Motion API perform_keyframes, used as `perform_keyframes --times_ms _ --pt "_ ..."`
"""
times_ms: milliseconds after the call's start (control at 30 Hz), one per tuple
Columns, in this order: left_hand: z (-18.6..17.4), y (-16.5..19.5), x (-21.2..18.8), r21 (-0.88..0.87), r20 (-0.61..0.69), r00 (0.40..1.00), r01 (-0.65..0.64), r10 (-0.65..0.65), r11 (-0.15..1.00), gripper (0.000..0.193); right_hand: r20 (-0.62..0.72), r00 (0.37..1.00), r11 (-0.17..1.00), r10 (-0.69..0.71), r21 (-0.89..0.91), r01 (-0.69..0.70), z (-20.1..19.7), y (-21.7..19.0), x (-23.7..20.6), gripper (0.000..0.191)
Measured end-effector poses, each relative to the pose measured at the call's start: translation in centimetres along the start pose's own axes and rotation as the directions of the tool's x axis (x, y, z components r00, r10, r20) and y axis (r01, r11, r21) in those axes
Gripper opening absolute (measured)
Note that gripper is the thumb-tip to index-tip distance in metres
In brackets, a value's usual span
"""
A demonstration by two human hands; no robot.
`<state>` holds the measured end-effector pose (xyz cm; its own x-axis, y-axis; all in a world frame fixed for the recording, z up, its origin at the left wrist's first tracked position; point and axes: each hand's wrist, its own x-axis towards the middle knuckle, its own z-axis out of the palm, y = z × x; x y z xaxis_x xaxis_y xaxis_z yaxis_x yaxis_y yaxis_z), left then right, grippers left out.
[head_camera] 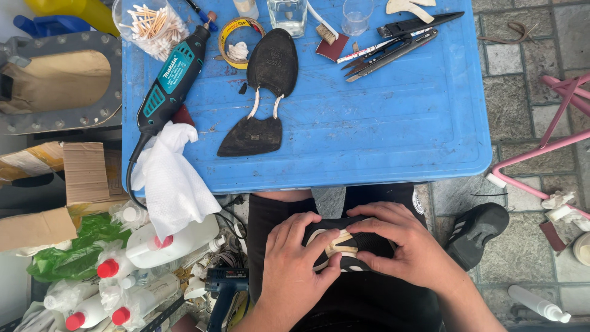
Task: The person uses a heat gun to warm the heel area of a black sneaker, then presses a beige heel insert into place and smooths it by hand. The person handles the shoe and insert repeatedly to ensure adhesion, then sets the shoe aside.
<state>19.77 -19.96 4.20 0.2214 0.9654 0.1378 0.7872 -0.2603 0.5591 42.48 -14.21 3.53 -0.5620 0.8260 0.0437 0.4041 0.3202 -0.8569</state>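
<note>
Below the blue worktop's [393, 123] near edge, over the lap, left hand [294, 261] and right hand [409, 246] clamp their fingers on a black-and-cream shoe [347, 243].

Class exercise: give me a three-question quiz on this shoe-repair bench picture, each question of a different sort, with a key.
1. True or false: both hands grip the black shoe on the lap.
2. The teal rotary tool lies on which side of the blue table? A near the picture's left edge; B near its right edge; C at the centre.
3. Fill in: the white cloth hangs over the table's ____ corner.

Key: 1 true: left hand and right hand clasp it. 2 A. 3 near left.
</note>
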Motion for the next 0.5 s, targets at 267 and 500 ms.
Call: perform_keyframes --times_ms 267,500 --pt "-0.7 0.1 0.3 -0.018 0.097 0.994 0.042 -0.04 0.999 0.039 -0.012 1.0 0.997 -0.006 -0.075 0.005 0.6 -0.5 0.2 0.046" --pt "-0.6 0.9 0.3 0.057 0.092 0.992 0.085 -0.09 0.995 0.035 -0.023 1.0 0.988 -0.021 -0.156 0.017 1.3 -1.0 0.4 0.036"
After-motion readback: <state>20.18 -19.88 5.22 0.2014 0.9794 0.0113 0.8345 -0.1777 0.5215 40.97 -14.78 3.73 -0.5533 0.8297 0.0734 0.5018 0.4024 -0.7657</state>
